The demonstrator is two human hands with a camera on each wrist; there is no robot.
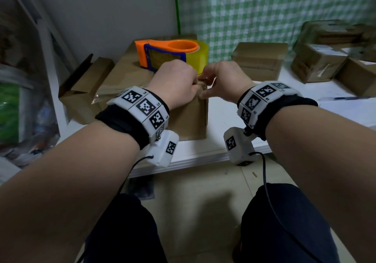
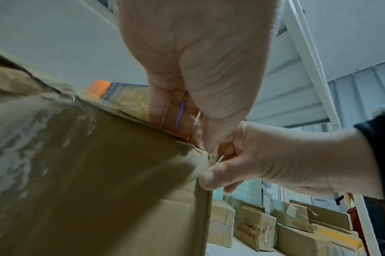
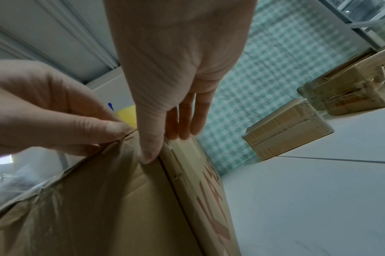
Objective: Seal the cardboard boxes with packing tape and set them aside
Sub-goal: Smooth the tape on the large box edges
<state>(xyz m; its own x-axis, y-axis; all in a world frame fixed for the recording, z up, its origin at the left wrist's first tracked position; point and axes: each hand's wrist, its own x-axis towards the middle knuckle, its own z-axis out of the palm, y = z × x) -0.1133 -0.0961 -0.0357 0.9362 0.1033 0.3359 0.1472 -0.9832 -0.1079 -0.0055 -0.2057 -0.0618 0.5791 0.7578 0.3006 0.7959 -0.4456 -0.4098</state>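
A brown cardboard box (image 1: 189, 120) stands on the white table (image 1: 223, 120) in front of me, with clear tape wrinkled over its near face (image 2: 88, 164). Both hands meet at its top right corner. My left hand (image 1: 195, 83) pinches a strip of clear tape (image 2: 178, 112) at the top edge, thumb against forefinger (image 3: 117, 129). My right hand (image 1: 205, 89) presses its thumb (image 3: 147, 155) on the near face beside the corner, its straight fingers (image 3: 185, 121) lying along the side face. The orange tape dispenser (image 1: 162, 53) with its yellowish roll sits on a larger box behind.
Several taped boxes (image 1: 260, 59) (image 1: 317, 63) lie at the back right of the table. An open box (image 1: 85, 92) stands at the left, against a white rack. A pen (image 1: 345, 98) lies at the right. The table's front edge (image 1: 203, 157) is just above my knees.
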